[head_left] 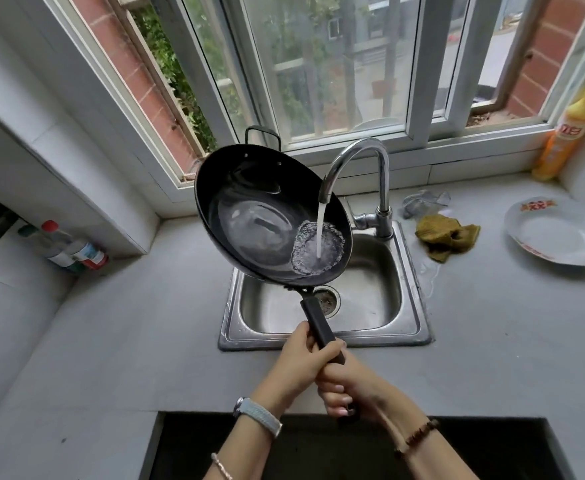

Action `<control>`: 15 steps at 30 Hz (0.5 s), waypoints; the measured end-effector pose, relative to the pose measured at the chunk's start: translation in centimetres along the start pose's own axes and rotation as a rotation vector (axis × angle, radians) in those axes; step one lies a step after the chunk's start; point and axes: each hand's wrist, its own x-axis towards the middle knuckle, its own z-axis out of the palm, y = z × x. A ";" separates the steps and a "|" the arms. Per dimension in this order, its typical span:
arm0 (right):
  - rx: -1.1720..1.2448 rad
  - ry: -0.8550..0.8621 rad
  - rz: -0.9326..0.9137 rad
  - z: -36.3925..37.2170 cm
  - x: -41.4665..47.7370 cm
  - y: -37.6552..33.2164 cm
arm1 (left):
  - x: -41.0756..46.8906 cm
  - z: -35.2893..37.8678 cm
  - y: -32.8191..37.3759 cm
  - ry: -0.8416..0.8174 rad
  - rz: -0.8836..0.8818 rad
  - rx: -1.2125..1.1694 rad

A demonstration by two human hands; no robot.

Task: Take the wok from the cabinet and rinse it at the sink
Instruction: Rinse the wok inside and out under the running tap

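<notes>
A black wok (249, 209) hangs tilted over the steel sink (412, 317), its small loop handle toward the window. Water runs from the chrome faucet (364, 157) into the wok's lower right side and pools there in a bubbling patch. Both hands grip the wok's long black handle (317, 323). My left hand (305, 362) holds it higher up, nearer the pan. My right hand (343, 389) is wrapped around the handle's end, just below the left hand.
A grey countertop (145, 323) surrounds the sink. A yellow-green cloth (447, 235) and crumpled clear plastic (422, 202) lie right of the faucet. A white plate (558, 233) and an orange-yellow bottle (568, 133) are far right. Bottles (66, 247) lie at left.
</notes>
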 end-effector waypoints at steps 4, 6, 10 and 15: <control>-0.118 0.111 -0.024 -2.1 1.5 0.5 | 1.9 0.4 -0.7 -0.100 -0.008 -0.071; -0.195 0.140 -0.050 -3.1 1.7 0.4 | 2.8 0.7 -1.0 -0.148 -0.012 -0.093; -0.315 0.156 -0.093 -4.3 1.7 -0.4 | 4.2 1.3 -1.0 -0.200 0.003 -0.129; -0.409 0.222 -0.139 -5.4 2.1 -1.2 | 5.7 2.1 -1.3 -0.267 0.046 -0.197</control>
